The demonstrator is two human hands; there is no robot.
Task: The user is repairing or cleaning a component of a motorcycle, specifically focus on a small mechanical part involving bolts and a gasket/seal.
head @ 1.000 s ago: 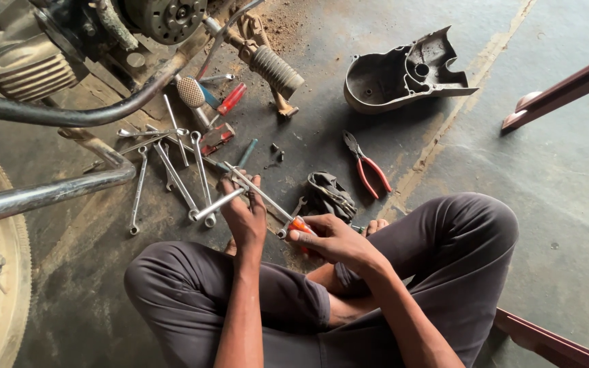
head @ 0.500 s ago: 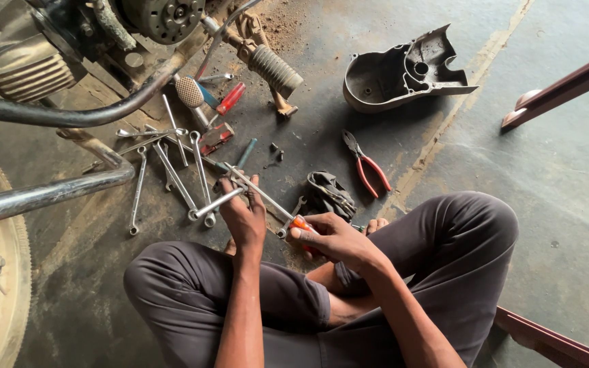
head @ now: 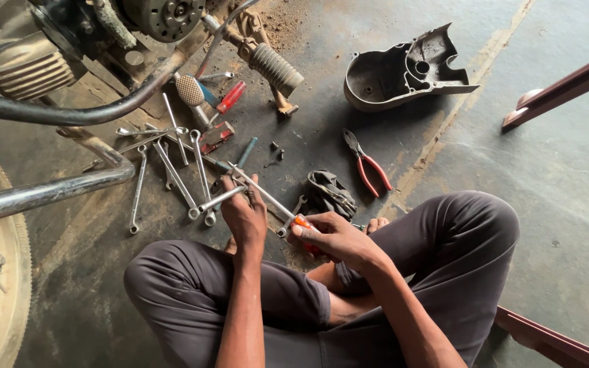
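Orange plastic shows between the fingers (head: 308,230) of the right hand (head: 335,240): it is the handle of a screwdriver (head: 267,197), and those fingers are wrapped tight around it. Its bright steel shaft runs up and to the left from the handle, crossing just in front of the left hand (head: 245,217). The left hand is curled shut on the shaft and on a small part that the fingers hide; I cannot tell what that part is.

Both hands work low over a dusty, oil-stained concrete floor (head: 553,163), between the knees of the person, who sits cross-legged in grey trousers. Just beyond the left hand lies a fan of ring spanners (head: 172,167), some overlapping. Near the right hand sits a dark bunched chain part (head: 332,194), and beside it red-handled pliers (head: 366,163). Farther off rests a grey engine cover (head: 403,71), open side up. A motorcycle fills the upper left, with its ribbed footpeg (head: 277,68) and chrome exhaust pipe (head: 49,191) close to the spanners.

Both forearms reach forward from the lap, the left one straight, the right bent inward at the wrist.
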